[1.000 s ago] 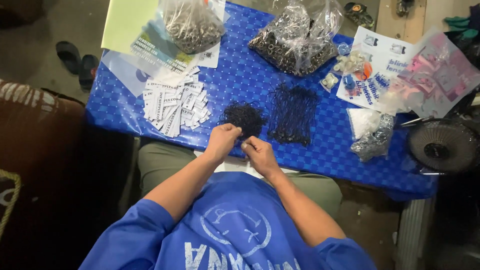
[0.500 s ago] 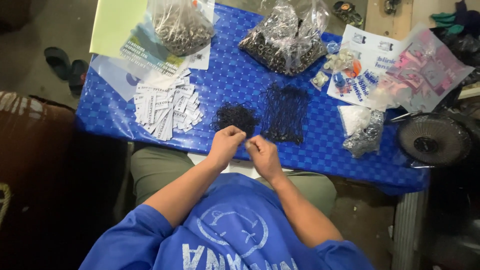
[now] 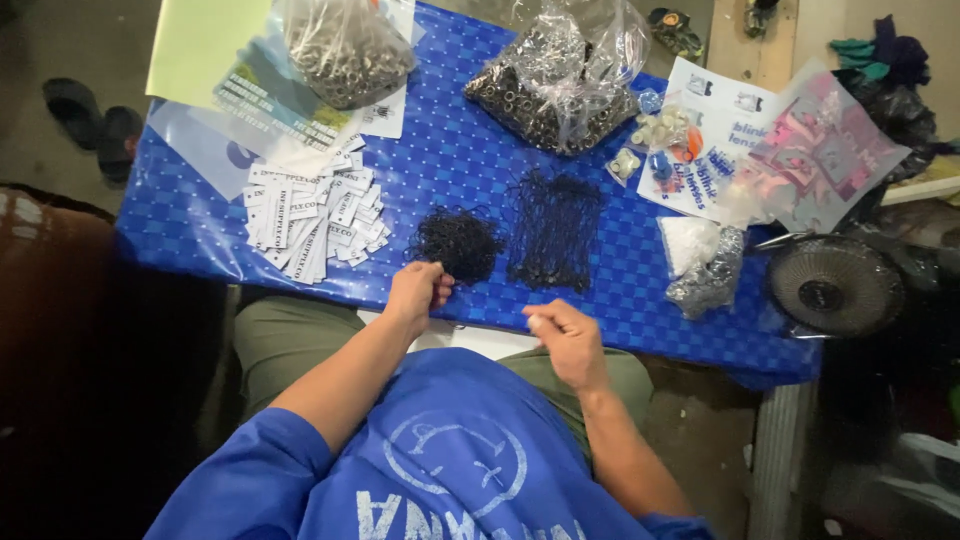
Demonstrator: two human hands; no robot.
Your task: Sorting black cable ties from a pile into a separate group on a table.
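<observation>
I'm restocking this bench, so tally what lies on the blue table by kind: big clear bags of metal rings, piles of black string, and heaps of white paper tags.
Big clear bags of metal rings: 2 – one at the far left, one at the middle
Piles of black string: 2 – a tangled one, a flatter one
Heaps of white paper tags: 1
Total: 5

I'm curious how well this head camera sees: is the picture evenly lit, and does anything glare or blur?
Head view: the blue table is brightly lit, while the floor at left falls into deep shadow; the clear plastic bags throw white glare; the black thread pile shows little detail; the left hand and right hand look slightly soft; edges bend a little, wide-angle.
</observation>
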